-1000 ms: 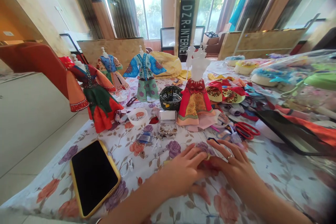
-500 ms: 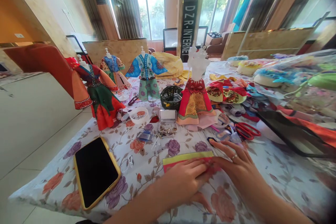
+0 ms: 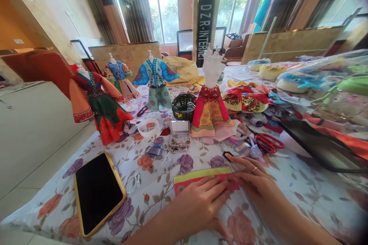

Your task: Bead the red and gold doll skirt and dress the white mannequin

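Note:
A pink fabric piece with a yellow-green band (image 3: 201, 174) lies on the flowered tablecloth (image 3: 155, 214). My left hand (image 3: 198, 201) rests on it, palm down with fingers stretched out flat. From the right, my right hand (image 3: 255, 180) touches the fabric's right end, its fingers extended and a ring on one of them. A small dark pointed piece (image 3: 228, 155) is beside my right fingertips. Behind the hands stands a white doll form in a red and gold skirt (image 3: 212, 111).
A yellow-cased phone (image 3: 99, 193) lies at the left. Three dressed doll forms stand behind it, including a blue one (image 3: 156, 80). Further back are a black basket (image 3: 184, 106) and a clear bead box (image 3: 179, 138). Red scissors (image 3: 268, 142) and a black tray (image 3: 319, 147) lie right.
The view has shifted slightly, moving the table items left in the picture. My left hand's fingers now lie flatter and more spread on the fabric, and more of its pink part shows.

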The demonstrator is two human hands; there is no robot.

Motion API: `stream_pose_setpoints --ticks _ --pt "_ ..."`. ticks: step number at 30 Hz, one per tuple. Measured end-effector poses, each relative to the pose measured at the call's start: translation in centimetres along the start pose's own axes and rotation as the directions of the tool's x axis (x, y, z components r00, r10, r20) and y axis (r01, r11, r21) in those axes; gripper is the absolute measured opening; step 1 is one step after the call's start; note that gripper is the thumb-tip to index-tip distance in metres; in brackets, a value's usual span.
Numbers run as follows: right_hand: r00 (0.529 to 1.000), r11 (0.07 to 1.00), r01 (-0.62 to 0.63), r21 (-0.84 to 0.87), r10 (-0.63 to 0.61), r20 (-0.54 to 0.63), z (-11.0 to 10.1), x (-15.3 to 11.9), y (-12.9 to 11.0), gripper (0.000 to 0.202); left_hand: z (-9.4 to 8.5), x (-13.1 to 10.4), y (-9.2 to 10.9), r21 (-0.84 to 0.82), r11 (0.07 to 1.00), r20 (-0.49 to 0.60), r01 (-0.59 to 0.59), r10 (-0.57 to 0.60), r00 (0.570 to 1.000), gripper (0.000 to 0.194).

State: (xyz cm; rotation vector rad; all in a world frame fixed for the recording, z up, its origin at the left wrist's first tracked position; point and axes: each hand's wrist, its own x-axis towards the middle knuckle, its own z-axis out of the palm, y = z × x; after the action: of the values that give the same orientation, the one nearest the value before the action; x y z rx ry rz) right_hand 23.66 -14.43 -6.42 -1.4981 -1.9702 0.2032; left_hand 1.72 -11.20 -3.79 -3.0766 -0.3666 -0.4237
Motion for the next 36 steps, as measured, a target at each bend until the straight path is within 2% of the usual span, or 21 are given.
stream_pose_setpoints --ticks 6,11,16,22,29,33,36 --pt "1.0 1.0 -0.02 0.011 0.02 0.002 0.1 -0.1 -0.2 0.021 0.0 0.0 0.0 0.004 1.0 -0.033 0.009 -0.009 0.999 0.068" --pt "1.0 0.998 -0.017 0.056 0.018 -0.018 0.3 -0.1 -0.1 0.023 0.0 0.1 -0.1 -0.013 1.0 0.015 -0.002 0.003 1.0 0.068" --pt "0.996 0.99 -0.078 0.12 0.081 -0.023 0.5 0.0 0.0 0.019 -0.1 0.1 -0.2 -0.052 0.999 0.005 0.01 -0.009 1.0 0.07" --pt "0.98 0.962 -0.175 0.21 0.191 -0.055 0.3 0.3 0.5 0.023 -0.2 0.1 -0.2 -0.073 0.997 -0.009 0.014 -0.014 1.0 0.059" --pt "0.989 0.982 -0.144 0.125 0.146 -0.007 0.2 0.4 0.2 0.016 0.0 0.0 0.0 -0.096 0.995 0.012 0.033 -0.032 0.999 0.065" --pt "0.993 0.991 -0.111 0.074 0.107 0.055 -0.2 0.5 0.1 0.016 -0.5 0.2 0.1 -0.209 0.975 0.077 0.082 -0.068 0.995 0.067" --pt "0.994 0.996 -0.082 0.033 0.079 0.069 -0.4 0.5 0.2 0.015 -1.2 0.4 0.0 -0.31 0.94 0.121 0.14 -0.107 0.987 0.062"
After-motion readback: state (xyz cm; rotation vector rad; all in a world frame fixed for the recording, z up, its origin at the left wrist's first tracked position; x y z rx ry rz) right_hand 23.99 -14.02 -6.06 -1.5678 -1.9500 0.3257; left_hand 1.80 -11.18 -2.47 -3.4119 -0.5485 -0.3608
